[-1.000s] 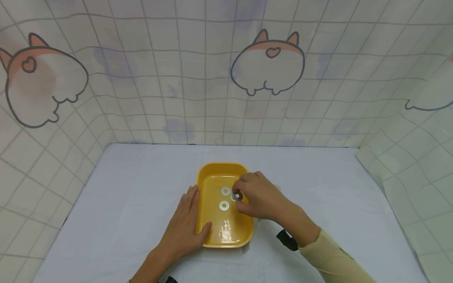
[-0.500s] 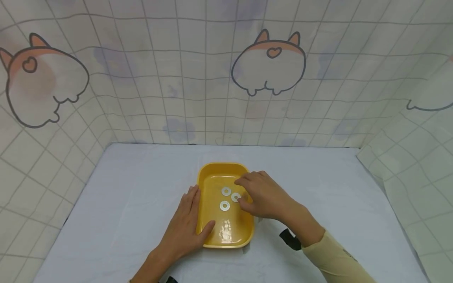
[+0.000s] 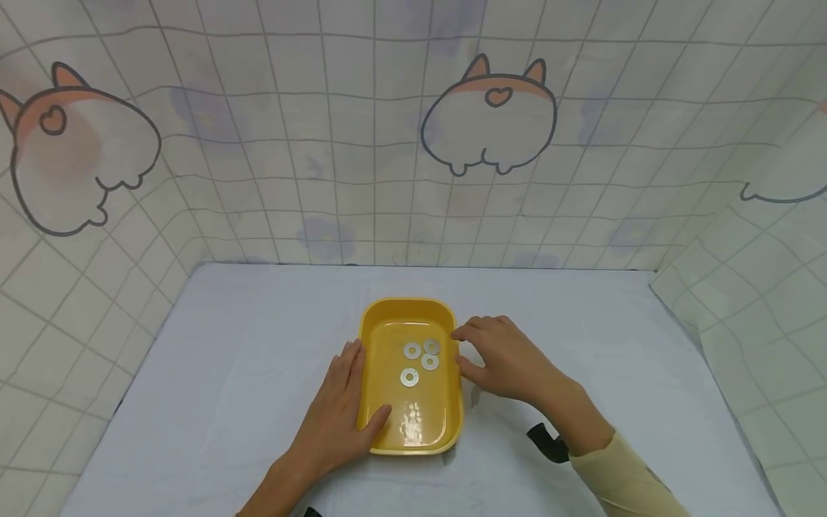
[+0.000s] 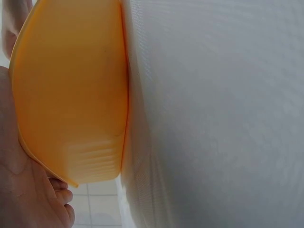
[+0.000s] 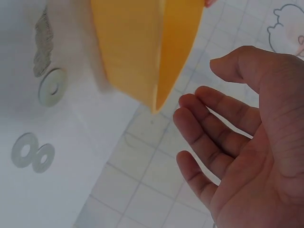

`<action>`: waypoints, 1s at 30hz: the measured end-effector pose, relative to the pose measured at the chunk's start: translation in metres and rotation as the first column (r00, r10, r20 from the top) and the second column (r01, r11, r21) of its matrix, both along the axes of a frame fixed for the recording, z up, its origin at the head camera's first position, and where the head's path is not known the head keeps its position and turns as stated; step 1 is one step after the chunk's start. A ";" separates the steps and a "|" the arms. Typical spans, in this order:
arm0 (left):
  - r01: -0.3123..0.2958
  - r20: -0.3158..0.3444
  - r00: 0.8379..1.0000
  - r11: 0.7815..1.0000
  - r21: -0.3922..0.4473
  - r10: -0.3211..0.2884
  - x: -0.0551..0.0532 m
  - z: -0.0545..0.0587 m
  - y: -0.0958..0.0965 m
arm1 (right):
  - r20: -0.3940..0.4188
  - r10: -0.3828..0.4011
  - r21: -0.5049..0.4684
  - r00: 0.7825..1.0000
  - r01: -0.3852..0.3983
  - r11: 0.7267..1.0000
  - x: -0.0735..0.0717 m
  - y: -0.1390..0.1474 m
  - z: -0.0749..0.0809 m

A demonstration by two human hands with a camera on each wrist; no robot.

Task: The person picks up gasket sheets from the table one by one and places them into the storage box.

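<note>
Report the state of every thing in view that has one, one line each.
Yellow tray: upright, uncovered, resting on the white surface.
Washers in the tray: four, none held.
Washers outside the tray: three seen by the right wrist camera, lying loose, two close together, one apart.
Left hand: open, resting against the tray's left side.
Right hand: open, holding nothing, at the tray's right side.

Left wrist view: we find the left hand (image 4: 23, 185) cropped; beside it, the yellow tray (image 4: 71, 90) hides its washers (image 3: 410, 383).
</note>
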State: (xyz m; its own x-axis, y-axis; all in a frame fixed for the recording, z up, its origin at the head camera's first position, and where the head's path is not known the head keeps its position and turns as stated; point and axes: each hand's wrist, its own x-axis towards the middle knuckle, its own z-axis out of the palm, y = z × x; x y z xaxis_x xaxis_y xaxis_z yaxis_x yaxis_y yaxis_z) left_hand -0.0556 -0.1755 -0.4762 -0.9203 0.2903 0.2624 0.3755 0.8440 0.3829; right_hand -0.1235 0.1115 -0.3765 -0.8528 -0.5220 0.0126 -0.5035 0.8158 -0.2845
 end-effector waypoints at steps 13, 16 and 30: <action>0.004 0.015 1.000 1.000 -0.007 -0.003 0.000 0.001 -0.001 | -0.011 -0.081 -0.041 0.997 0.081 0.996 0.000 0.027 -0.018; 0.004 0.014 1.000 1.000 -0.004 -0.004 0.000 0.000 0.000 | -0.023 -0.083 -0.052 0.996 0.082 0.995 -0.001 0.033 -0.024; 0.006 0.007 1.000 1.000 -0.017 -0.006 0.001 0.000 -0.001 | -0.057 -0.137 -0.072 0.989 0.133 0.989 -0.002 0.039 -0.060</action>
